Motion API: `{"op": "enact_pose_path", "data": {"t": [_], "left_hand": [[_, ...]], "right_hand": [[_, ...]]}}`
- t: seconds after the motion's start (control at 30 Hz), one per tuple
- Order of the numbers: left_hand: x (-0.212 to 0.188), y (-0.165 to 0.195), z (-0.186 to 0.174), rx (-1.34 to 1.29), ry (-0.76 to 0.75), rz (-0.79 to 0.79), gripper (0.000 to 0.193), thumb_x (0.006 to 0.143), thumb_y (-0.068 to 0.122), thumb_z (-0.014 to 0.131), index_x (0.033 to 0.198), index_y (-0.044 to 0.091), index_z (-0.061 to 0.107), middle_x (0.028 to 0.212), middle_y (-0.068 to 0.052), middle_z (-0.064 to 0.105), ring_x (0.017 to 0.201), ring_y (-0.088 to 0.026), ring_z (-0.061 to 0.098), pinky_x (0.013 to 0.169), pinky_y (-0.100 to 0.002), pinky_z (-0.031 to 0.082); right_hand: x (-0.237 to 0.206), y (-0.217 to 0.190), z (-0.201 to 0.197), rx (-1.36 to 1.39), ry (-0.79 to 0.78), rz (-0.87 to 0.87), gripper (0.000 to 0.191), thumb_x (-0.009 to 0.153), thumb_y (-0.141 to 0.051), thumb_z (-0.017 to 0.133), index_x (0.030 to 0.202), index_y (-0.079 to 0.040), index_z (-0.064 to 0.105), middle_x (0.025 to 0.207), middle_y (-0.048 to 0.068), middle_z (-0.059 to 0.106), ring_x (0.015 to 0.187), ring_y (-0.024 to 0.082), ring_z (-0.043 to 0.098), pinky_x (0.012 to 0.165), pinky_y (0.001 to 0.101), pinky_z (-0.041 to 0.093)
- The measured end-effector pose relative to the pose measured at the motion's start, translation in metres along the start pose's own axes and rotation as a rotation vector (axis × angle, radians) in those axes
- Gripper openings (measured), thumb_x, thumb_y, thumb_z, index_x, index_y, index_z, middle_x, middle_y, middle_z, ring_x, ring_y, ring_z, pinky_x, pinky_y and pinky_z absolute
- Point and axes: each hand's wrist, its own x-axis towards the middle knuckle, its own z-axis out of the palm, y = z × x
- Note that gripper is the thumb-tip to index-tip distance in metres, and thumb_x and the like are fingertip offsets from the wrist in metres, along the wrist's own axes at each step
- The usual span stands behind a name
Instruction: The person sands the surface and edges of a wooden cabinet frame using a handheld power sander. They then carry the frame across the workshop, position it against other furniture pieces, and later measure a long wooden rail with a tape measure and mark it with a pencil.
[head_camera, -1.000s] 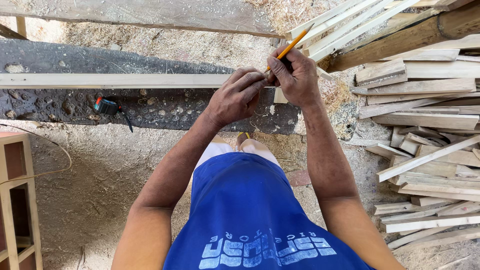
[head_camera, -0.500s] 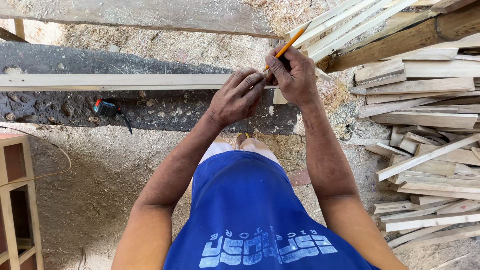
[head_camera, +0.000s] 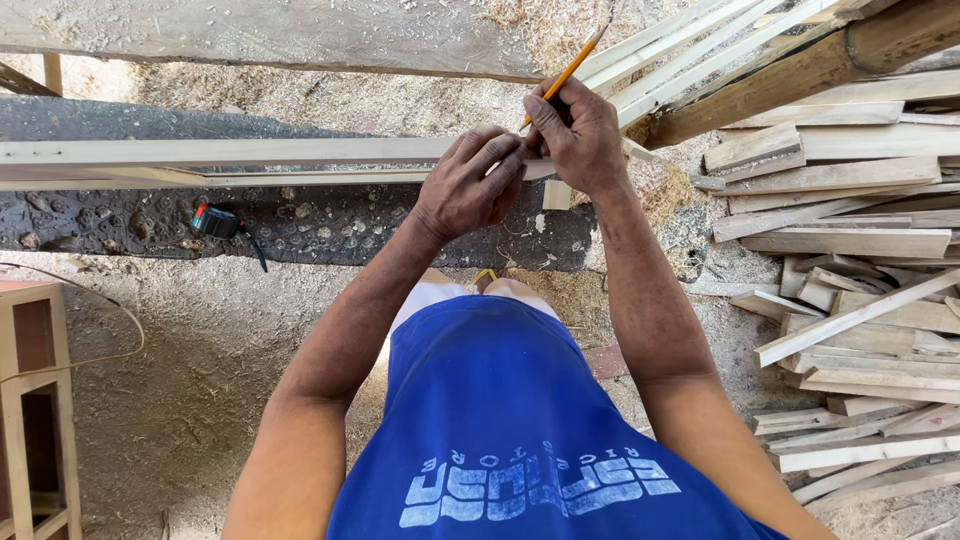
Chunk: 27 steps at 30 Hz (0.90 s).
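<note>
Marking step in hand, by the look of it. Right hand (head_camera: 578, 135), upper centre of the frame, closed around a yellow pencil (head_camera: 567, 72), tip hidden behind the fingers, shaft slanting up and right. Left hand (head_camera: 470, 185) just beside it, fingers curled down and pressed flat on a long pale wooden strip (head_camera: 220, 152), grasping nothing else visible. Strip running from the left edge to the centre, lying across a dark wet surface (head_camera: 330, 225). Small tape measure (head_camera: 215, 221) resting on that surface, left of centre, well apart from both hands. Heap of offcut slats (head_camera: 860, 300) filling the right side; sawdust-covered ground (head_camera: 180, 340) below. Next move, judged from the pose: steady pressure on the strip and a short, clean pencil stroke at the held spot.
</note>
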Motion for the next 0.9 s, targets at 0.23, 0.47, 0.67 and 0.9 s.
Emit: {"op": "enact_pose_path", "data": {"t": [0.23, 0.47, 0.67, 0.9], "left_hand": [[-0.007, -0.009, 0.005, 0.047, -0.009, 0.041, 0.034, 0.089, 0.008, 0.071, 0.122, 0.002, 0.07, 0.125, -0.012, 0.062, 0.121, -0.03, 0.062, 0.101, -0.042, 0.055], [-0.012, -0.01, 0.013, 0.084, -0.024, 0.019, 0.039, 0.086, 0.008, 0.072, 0.125, 0.003, 0.067, 0.125, -0.012, 0.056, 0.119, -0.031, 0.058, 0.1, -0.043, 0.055], [-0.017, -0.007, 0.019, 0.104, -0.033, 0.013, 0.044, 0.084, 0.007, 0.073, 0.127, 0.002, 0.066, 0.122, -0.012, 0.056, 0.114, -0.03, 0.057, 0.096, -0.042, 0.055], [-0.023, -0.005, 0.033, 0.158, 0.003, 0.003, 0.048, 0.085, 0.009, 0.074, 0.132, 0.004, 0.063, 0.121, -0.011, 0.053, 0.115, -0.03, 0.054, 0.101, -0.047, 0.053]], "right_hand": [[0.001, 0.017, -0.004, 0.026, 0.071, -0.104, 0.023, 0.113, -0.032, 0.061, 0.105, -0.012, 0.066, 0.078, -0.002, 0.067, 0.063, 0.006, 0.062, 0.051, 0.0218, 0.053], [-0.005, 0.021, -0.016, -0.052, 0.02, -0.179, 0.019, 0.111, -0.028, 0.065, 0.101, -0.012, 0.068, 0.081, -0.001, 0.068, 0.065, 0.005, 0.064, 0.053, 0.0215, 0.054], [-0.014, 0.012, -0.018, -0.041, 0.017, -0.2, 0.018, 0.111, -0.023, 0.069, 0.1, -0.009, 0.068, 0.074, -0.001, 0.064, 0.064, 0.006, 0.059, 0.054, 0.0237, 0.049], [-0.044, 0.021, -0.005, -0.092, 0.061, -0.271, 0.015, 0.11, -0.021, 0.071, 0.103, -0.008, 0.068, 0.081, 0.0, 0.069, 0.067, 0.006, 0.063, 0.056, 0.023, 0.054]]}}
